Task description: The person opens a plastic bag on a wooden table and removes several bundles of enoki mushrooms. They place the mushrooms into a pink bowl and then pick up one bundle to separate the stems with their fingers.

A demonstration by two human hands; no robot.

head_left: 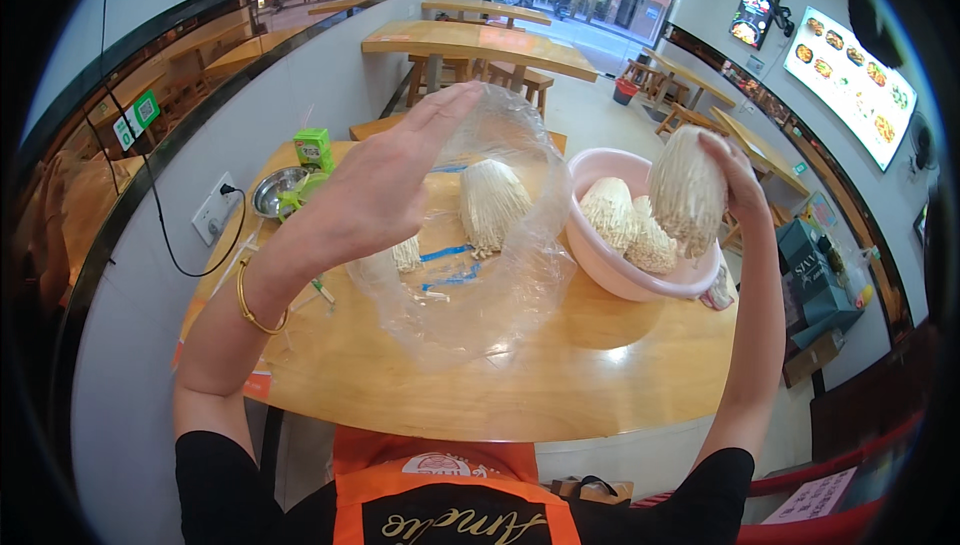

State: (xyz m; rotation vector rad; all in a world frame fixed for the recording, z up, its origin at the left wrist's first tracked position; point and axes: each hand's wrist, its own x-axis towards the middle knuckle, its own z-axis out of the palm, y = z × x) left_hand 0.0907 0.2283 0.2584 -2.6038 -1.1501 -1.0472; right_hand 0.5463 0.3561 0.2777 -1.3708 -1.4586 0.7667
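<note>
My left hand [385, 180] is raised over the left part of the table, its fingers stretched toward the upper edge of a large clear plastic bag [530, 290]. The film stands up at its fingertips, and the thumb is hidden. Inside the wide bag are a bundle of enoki mushrooms [492, 207] and a smaller, partly covered clump [406, 255]. My right hand [738, 170] grips another enoki bundle [688, 190], caps downward, above the right side of a pale pink basin [640, 287]. Several enoki bundles [630, 225] lie in that basin.
Behind my left forearm are a metal bowl [272, 193] and a green carton [313, 148] on the wooden table [480, 405]. Blue tape strips [450, 280] show near the bag. A black cable [160, 215] hangs by the left wall. Another wooden table [480, 43] stands farther back.
</note>
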